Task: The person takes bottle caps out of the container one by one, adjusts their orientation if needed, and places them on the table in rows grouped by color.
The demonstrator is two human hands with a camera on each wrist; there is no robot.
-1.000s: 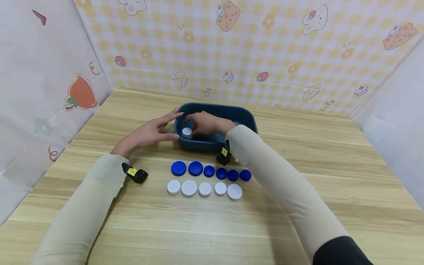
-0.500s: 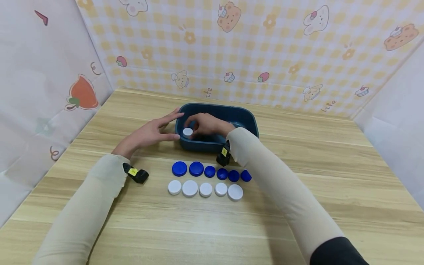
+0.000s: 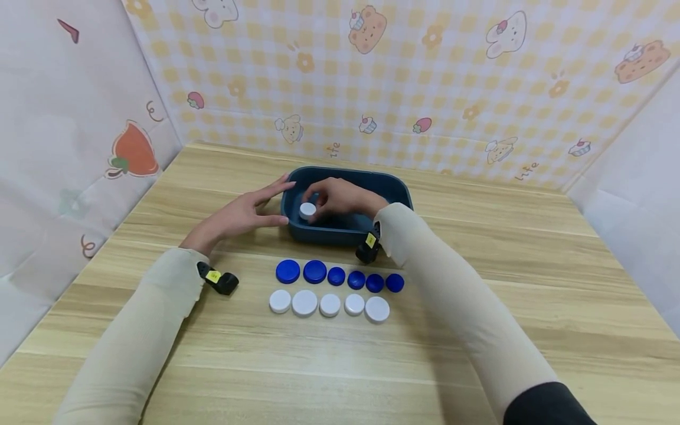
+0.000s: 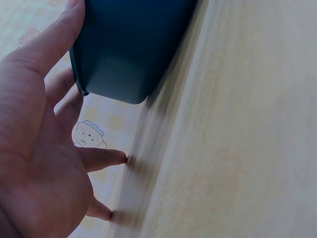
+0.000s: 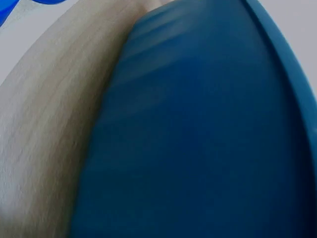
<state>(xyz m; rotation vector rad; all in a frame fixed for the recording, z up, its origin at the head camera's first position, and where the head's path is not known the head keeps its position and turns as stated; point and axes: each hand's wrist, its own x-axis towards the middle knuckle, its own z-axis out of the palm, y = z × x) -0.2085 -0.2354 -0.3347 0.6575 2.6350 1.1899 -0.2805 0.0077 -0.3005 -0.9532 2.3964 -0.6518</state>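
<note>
In the head view, my right hand point(image 3: 342, 198) reaches into a dark blue bin point(image 3: 340, 236) and pinches a white bottle cap point(image 3: 307, 211) between thumb and fingers near the bin's left end. My left hand point(image 3: 241, 212) is at the left end of the bin, thumb and fingers spread and fairly straight, tips at the rim. In the left wrist view, its thumb and some fingers lie along the bin's edge, while two other fingertips reach down to the table. The right wrist view is filled by the bin's outer wall point(image 5: 198, 124); the right hand is hidden there.
In front of the bin, a row of several blue caps point(image 3: 315, 271) lies on the wooden table point(image 3: 239, 366). Nearer still lies a row of several white caps point(image 3: 304, 303). A patterned cloth backdrop point(image 3: 340, 88) stands behind the table.
My right hand has shifted slightly right inside the bin, with the white bottle cap moving along in its fingers. The left hand and the rows of caps stay put.
</note>
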